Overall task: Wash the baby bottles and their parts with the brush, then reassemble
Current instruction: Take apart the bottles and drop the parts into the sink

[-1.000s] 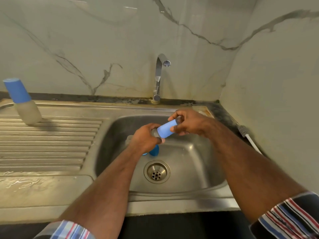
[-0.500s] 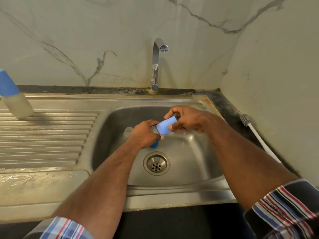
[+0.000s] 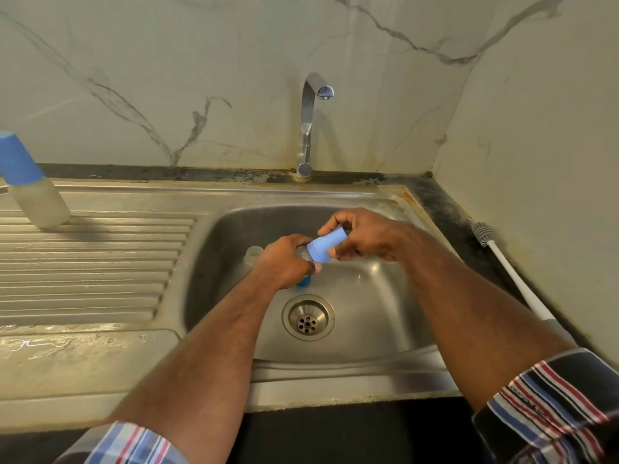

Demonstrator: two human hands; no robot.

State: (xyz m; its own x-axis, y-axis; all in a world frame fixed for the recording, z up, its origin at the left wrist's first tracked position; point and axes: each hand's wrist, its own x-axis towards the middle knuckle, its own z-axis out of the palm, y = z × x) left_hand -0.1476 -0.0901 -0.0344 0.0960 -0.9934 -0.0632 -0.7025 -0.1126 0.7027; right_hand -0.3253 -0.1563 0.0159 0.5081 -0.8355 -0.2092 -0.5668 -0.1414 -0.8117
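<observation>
Over the steel sink basin (image 3: 375, 309), my left hand (image 3: 284, 262) grips the body of a baby bottle, which is mostly hidden by the fingers. My right hand (image 3: 360, 237) holds that bottle's light blue cap (image 3: 326, 244) by its top end. Below my left hand a dark blue part (image 3: 304, 281) lies in the basin, and a clear part (image 3: 253, 254) shows at the basin's left wall. A second bottle with a blue cap (image 3: 31, 185) stands on the drainboard at the far left. The white bottle brush (image 3: 505, 266) lies on the dark counter to the right.
The chrome tap (image 3: 310, 125) stands behind the basin with no water running. The drain (image 3: 308, 318) sits in the basin's middle. The ribbed drainboard (image 3: 90, 262) stretches left, wet near its front. Marble walls close in behind and on the right.
My hands stay together on the bottle and cap over the basin. The camera view has shifted slightly; the objects around the sink have not moved.
</observation>
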